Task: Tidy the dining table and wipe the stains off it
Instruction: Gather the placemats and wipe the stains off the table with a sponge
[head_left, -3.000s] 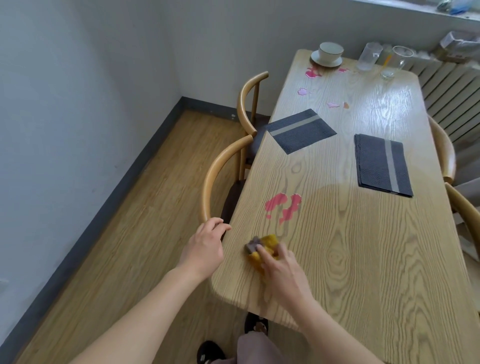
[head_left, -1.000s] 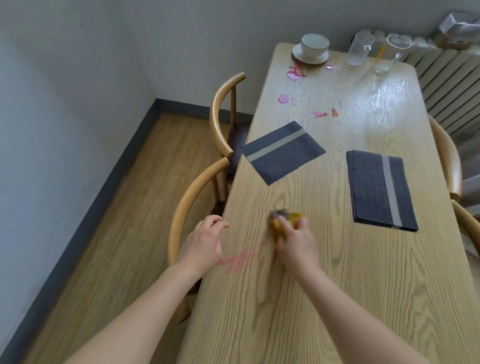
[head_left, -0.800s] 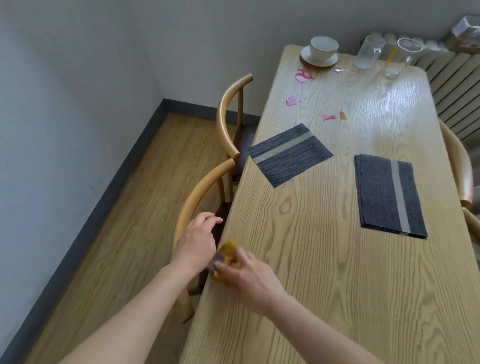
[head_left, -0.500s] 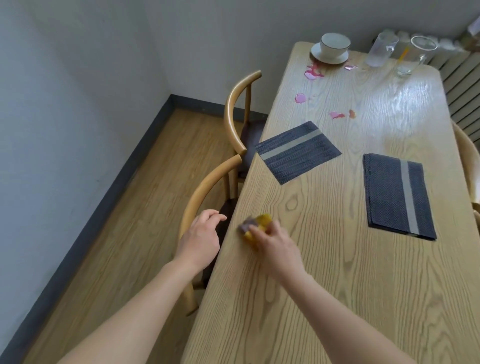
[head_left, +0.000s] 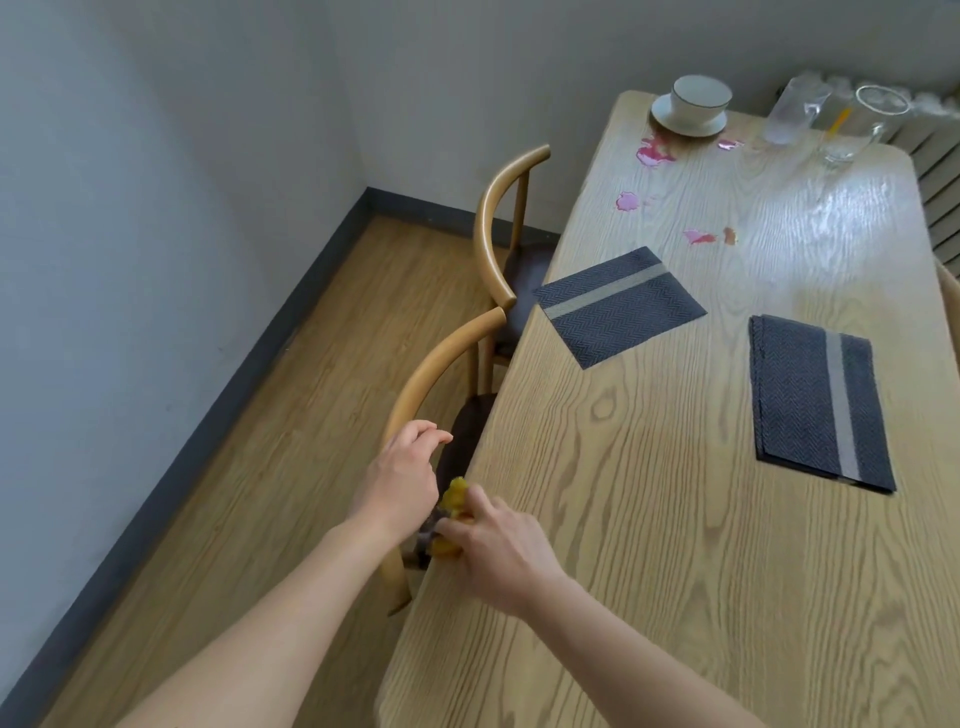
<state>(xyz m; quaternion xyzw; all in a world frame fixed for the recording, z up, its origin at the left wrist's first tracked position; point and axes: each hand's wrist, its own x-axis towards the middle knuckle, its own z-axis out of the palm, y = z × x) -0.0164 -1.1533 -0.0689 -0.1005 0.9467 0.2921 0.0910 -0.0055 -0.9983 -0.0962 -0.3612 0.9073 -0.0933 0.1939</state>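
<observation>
The right hand (head_left: 498, 551) has dragged the crumpled yellow-and-grey sponge (head_left: 454, 496) to the pale wooden table's (head_left: 649, 519) nine-o'clock edge, gripping it; the left hand (head_left: 400, 478) hangs loosely curled, empty. Pink stains (head_left: 652, 151) lie at twelve.

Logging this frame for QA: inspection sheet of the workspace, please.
Surface: wooden table, pink stains at its far end, none seen nearer.
Job's things: yellow cloth at the near left edge; left placemat askew, right placemat beside it.
Clutter: cup on saucer and two glasses at the far end.
Hands: right hand grips the cloth; left hand open beside it, holding nothing.
Cables: nothing seen.
Surroundings: two chairs on the left, radiator on the right, wood floor.
</observation>
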